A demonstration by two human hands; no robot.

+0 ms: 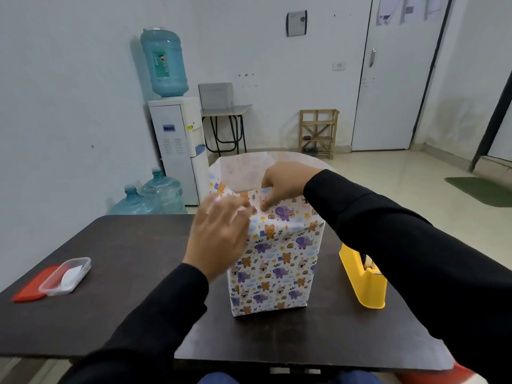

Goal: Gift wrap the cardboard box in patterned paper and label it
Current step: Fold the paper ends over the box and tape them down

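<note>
The box [277, 261], covered in white paper printed with bears, elephants and rainbows, stands upright in the middle of the dark table [97, 300]. Above its top the paper [243, 167] rises loose, its plain white inside facing me. My right hand [282, 184] pinches the near top edge of the paper and folds it down over the box's top. My left hand [219, 236], blurred, has its fingers spread against the box's upper left corner, pressing on the paper there.
A yellow tape dispenser [363, 281] stands just right of the box, partly under my right sleeve. A clear plastic container [65, 275] holding white labels lies at the table's left beside its red lid [33, 284]. Beyond the table are a water dispenser [177, 145] and spare bottles.
</note>
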